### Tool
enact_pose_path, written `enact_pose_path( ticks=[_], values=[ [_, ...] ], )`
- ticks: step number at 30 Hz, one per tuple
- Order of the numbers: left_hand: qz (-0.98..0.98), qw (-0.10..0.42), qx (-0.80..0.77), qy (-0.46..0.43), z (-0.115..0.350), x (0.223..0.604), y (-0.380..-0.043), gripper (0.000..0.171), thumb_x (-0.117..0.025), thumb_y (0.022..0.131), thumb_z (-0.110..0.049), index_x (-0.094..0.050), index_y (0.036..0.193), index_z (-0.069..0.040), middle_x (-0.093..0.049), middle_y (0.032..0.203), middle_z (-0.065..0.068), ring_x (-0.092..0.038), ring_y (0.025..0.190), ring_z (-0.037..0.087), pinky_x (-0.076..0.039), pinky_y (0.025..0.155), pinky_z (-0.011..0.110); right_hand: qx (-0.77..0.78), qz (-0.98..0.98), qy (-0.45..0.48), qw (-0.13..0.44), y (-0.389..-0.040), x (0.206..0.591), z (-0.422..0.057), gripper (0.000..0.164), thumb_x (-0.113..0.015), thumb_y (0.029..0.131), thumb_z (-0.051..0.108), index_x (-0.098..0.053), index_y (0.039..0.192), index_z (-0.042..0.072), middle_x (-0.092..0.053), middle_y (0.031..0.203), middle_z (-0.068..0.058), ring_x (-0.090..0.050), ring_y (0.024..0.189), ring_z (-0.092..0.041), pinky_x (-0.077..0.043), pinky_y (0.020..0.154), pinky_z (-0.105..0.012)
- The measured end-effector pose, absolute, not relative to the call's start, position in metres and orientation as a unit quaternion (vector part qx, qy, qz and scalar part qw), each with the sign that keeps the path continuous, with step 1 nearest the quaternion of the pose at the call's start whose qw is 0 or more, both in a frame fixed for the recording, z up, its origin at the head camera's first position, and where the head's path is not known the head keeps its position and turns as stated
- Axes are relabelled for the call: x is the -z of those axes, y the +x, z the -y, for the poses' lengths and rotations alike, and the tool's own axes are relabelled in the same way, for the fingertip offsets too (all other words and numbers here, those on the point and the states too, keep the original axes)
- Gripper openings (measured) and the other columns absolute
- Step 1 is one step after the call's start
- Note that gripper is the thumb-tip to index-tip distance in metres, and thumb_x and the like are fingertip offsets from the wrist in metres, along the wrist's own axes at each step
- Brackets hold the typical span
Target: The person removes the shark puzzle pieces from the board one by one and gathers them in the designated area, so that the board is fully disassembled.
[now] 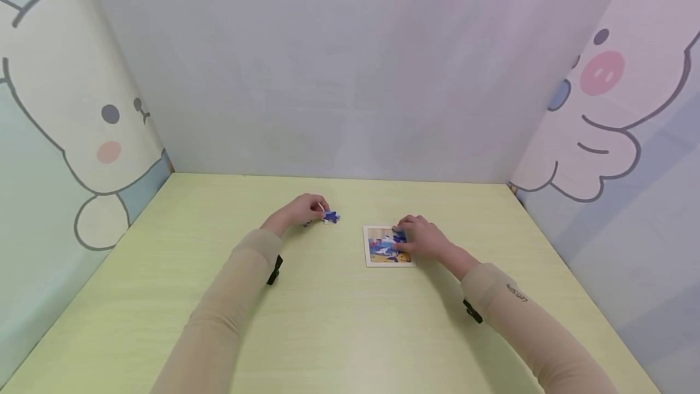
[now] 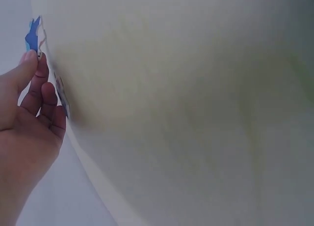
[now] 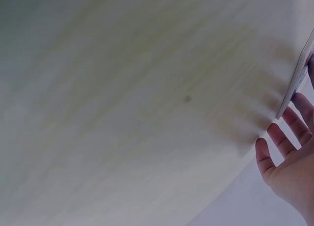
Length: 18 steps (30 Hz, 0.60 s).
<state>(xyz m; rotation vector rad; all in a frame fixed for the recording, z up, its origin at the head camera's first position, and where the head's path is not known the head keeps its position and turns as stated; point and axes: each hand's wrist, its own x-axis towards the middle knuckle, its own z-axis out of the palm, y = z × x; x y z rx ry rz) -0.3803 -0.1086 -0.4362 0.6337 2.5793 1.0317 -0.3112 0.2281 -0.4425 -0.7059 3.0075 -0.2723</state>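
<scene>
My left hand [image 1: 306, 208] pinches a blue jigsaw piece [image 1: 330, 217] between thumb and index finger, the other fingers curled beneath. In the left wrist view the piece [image 2: 33, 35] stands up from the fingertips. Another piece [image 2: 61, 94] lies on the table under that hand, mostly hidden in the head view. To the right lies a jigsaw puzzle [image 1: 383, 247] in a white-edged square tray [image 1: 391, 264], partly filled with a blue sea-animal picture. My right hand [image 1: 426, 239] rests over the tray's right side, thumb and fingers spread and touching the puzzle, covering part of it.
The pale yellow-green table [image 1: 350, 321] is bounded by a grey back panel [image 1: 350, 78] and side panels with cartoon animals [image 1: 601, 108]. Both sleeved forearms reach in from the front, with dark bands [image 1: 275, 270] at the wrists.
</scene>
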Motion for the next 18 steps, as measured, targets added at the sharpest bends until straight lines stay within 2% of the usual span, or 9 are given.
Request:
enact_pose_path(
  ticks=[8, 15, 18],
  values=[
    [-0.909, 0.133, -0.329, 0.220, 0.107, 0.438, -0.380, 0.012, -0.058, 0.093, -0.009, -0.064, 0.104, -0.009, -0.062, 0.095, 0.006, -0.050, 0.081, 0.017, -0.043, 0.071, 0.027, 0.098, -0.967, -0.232, 0.041, -0.310, 0.439, -0.231, 0.057, -0.067, 0.083, 0.048, -0.060, 0.127, 0.012, -0.055, 0.129, -0.009, -0.048, 0.117, -0.030, -0.040, 0.095, -0.053],
    [-0.918, 0.121, -0.306, 0.222, 0.105, 0.439, -0.382, 0.012, -0.058, 0.092, -0.008, -0.065, 0.102, -0.008, -0.062, 0.093, 0.005, -0.049, 0.081, 0.018, -0.041, 0.075, 0.029, 0.120, -0.953, -0.266, 0.080, -0.312, 0.434, -0.242, 0.055, -0.065, 0.088, 0.040, -0.054, 0.134, 0.012, -0.049, 0.136, -0.010, -0.042, 0.125, -0.033, -0.035, 0.102, -0.053],
    [-0.920, 0.119, -0.302, 0.219, 0.104, 0.439, -0.383, 0.012, -0.058, 0.093, -0.009, -0.065, 0.102, -0.009, -0.062, 0.094, 0.004, -0.050, 0.082, 0.017, -0.041, 0.075, 0.028, 0.120, -0.947, -0.283, 0.093, -0.313, 0.431, -0.245, 0.058, -0.067, 0.086, 0.037, -0.051, 0.136, 0.012, -0.047, 0.137, -0.011, -0.041, 0.125, -0.034, -0.035, 0.103, -0.053]
  ],
)
